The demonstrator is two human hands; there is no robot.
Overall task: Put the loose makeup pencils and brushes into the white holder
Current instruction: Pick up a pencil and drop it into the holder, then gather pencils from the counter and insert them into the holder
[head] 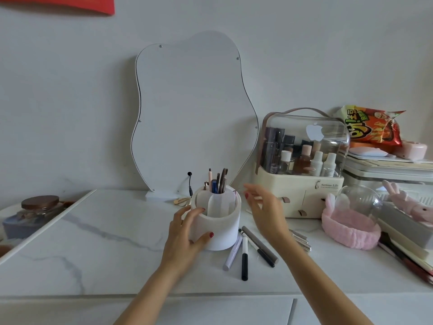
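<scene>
1. Marble counter (93, 242): the white holder (220, 233) stands mid-counter before the mirror.
2. Left hand (185, 233) curls round its side; I'd keep steadying it.
3. Right hand (264, 207) hovers spread, empty.
4. Loose pencils (244, 254) lie just right of the base; lift one at a time.

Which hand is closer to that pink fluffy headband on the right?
Right. The right hand hovers between the white holder and the pink headband; the left hand holds the holder's far side.

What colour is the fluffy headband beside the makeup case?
Pale pink; the headband shows best in the head view, lying at the right of the table.
</scene>
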